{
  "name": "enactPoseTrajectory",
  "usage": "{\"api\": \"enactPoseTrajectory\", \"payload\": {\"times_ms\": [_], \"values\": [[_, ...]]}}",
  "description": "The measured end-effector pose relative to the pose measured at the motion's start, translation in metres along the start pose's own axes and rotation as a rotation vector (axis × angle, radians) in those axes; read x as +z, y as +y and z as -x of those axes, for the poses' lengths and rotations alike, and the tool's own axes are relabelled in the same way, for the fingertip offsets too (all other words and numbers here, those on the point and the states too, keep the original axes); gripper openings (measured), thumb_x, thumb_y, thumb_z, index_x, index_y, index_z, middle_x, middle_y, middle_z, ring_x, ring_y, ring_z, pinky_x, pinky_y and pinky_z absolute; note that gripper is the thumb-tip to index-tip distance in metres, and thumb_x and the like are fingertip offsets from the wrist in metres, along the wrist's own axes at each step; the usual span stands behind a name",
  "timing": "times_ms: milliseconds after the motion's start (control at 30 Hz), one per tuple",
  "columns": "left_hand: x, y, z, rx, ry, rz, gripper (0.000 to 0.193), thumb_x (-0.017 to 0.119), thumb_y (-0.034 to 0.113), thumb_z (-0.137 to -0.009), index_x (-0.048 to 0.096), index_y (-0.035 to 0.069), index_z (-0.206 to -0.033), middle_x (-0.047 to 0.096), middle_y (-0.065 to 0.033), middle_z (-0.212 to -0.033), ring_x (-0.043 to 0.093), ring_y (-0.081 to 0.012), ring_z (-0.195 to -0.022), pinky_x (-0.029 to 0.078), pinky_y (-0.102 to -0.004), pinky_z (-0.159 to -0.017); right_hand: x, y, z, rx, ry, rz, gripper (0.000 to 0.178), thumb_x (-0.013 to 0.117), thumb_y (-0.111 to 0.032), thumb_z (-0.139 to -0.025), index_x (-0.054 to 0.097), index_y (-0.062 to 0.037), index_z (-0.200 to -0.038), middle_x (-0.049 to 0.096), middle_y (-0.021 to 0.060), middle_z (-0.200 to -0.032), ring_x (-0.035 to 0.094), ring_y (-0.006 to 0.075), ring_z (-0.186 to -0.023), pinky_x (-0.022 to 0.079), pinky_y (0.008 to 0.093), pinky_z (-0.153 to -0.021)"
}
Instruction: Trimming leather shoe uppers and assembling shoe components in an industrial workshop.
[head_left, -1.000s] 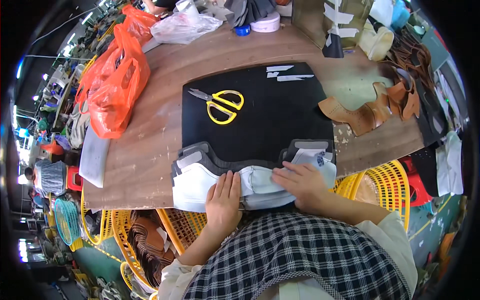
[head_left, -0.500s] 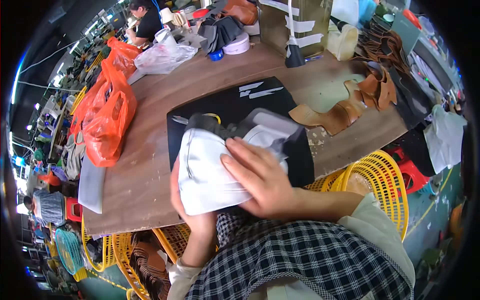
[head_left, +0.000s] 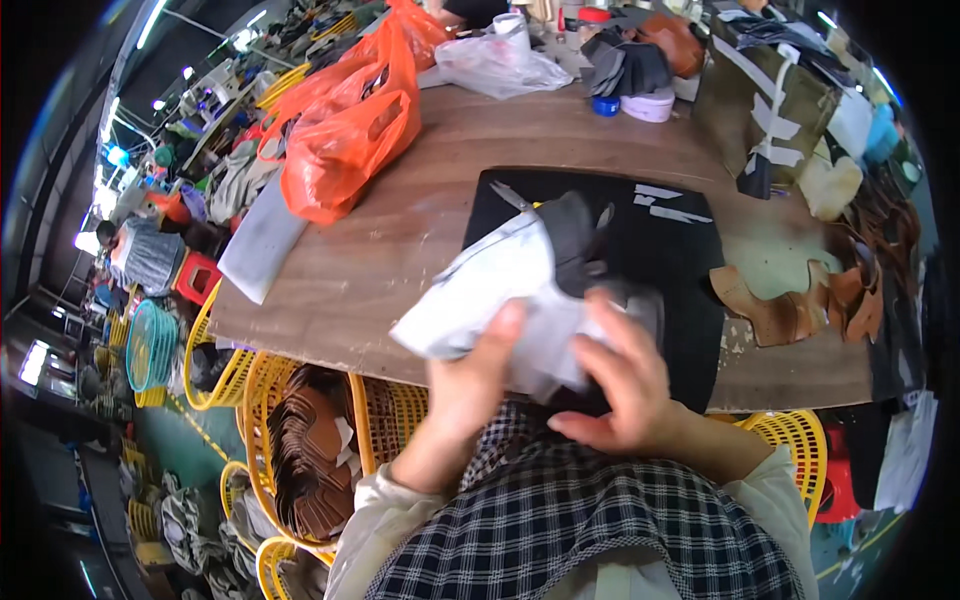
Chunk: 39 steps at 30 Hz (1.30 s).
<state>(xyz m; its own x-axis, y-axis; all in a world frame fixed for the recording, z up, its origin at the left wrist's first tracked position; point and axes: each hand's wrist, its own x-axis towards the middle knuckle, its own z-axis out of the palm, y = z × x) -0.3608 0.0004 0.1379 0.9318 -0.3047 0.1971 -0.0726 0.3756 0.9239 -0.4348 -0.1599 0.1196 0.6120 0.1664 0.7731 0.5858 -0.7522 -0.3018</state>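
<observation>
A white and dark grey stitched piece, shaped like a shoe upper, is tilted over the near part of a black mat. My left hand grips its white near side, the thumb on top and the fingers hidden underneath. Over the right side of the piece, my right hand has bent fingers spread apart; whether the fingertips touch is blurred. A slim pointed tool and several pale strips lie on the mat.
Orange plastic bags and a grey-white sheet are on the table's left. Brown leather pieces lie at right. Behind stand a white tape roll and a taped box. Yellow baskets, one with stacked brown pieces, sit below the front edge.
My view has turned left. The white piece has tilted over, its white end now pointing left. My right hand has lifted off its white face and spread its fingers.
</observation>
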Motion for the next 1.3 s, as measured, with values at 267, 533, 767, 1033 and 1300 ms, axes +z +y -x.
{"api": "enactPoseTrajectory", "payload": {"times_ms": [267, 533, 767, 1033, 1300], "values": [[-0.022, -0.001, -0.005, -0.241, -0.224, 0.099, 0.042, 0.071, 0.004, -0.080, 0.056, -0.003, -0.118, 0.063, -0.0107, -0.110, 0.060, -0.0196, -0.100, 0.047, -0.0335, -0.090, -0.030, 0.025, 0.003, 0.563, -0.366, -0.455, 0.058, 0.079, -0.032, -0.069, 0.054, 0.0001, -0.111, 0.061, 0.0170, -0.101, 0.058, 0.0325, -0.102, 0.039, 0.0429, -0.097], [-0.033, -0.036, -0.077, -0.459, -0.221, 0.081, 0.050, 0.078, 0.007, -0.074, 0.056, -0.002, -0.117, 0.064, -0.0096, -0.107, 0.061, -0.0210, -0.098, 0.048, -0.0353, -0.088, 0.002, 0.073, -0.016, 0.660, -0.468, -0.514, 0.061, 0.078, -0.024, -0.068, 0.050, 0.0022, -0.115, 0.064, 0.0218, -0.095, 0.064, 0.0347, -0.087, 0.051, 0.0384, -0.078], [-0.026, -0.013, -0.152, -0.673, -0.441, 0.007, 0.089, 0.084, 0.005, -0.059, 0.039, 0.003, -0.136, 0.053, -0.0125, -0.128, 0.054, -0.0283, -0.114, 0.046, -0.0430, -0.096, -0.025, 0.102, -0.086, 0.836, -0.355, -0.632, 0.045, 0.075, -0.014, -0.071, 0.055, 0.0020, -0.108, 0.066, 0.0162, -0.092, 0.066, 0.0273, -0.085, 0.052, 0.0330, -0.076], [-0.030, 0.059, -0.175, -0.922, -0.358, -0.097, 0.063, 0.071, -0.012, -0.067, 0.052, 0.002, -0.126, 0.062, -0.0098, -0.113, 0.060, -0.0232, -0.105, 0.049, -0.0375, -0.091, -0.044, 0.053, -0.139, 0.867, -0.362, -0.692, 0.072, 0.073, -0.016, -0.067, 0.042, 0.0043, -0.129, 0.063, 0.0203, -0.106, 0.065, 0.0312, -0.090, 0.051, 0.0348, -0.086], [-0.016, 0.092, -0.187, -0.563, -0.353, -0.055, 0.069, 0.073, -0.010, -0.063, 0.051, 0.002, -0.127, 0.062, -0.0094, -0.116, 0.060, -0.0258, -0.105, 0.048, -0.0391, -0.092, -0.045, 0.049, -0.148, 0.912, -0.347, -0.542, 0.052, 0.072, -0.011, -0.074, 0.053, 0.0030, -0.120, 0.063, 0.0227, -0.107, 0.062, 0.0351, -0.100, 0.049, 0.0376, -0.086]]}}
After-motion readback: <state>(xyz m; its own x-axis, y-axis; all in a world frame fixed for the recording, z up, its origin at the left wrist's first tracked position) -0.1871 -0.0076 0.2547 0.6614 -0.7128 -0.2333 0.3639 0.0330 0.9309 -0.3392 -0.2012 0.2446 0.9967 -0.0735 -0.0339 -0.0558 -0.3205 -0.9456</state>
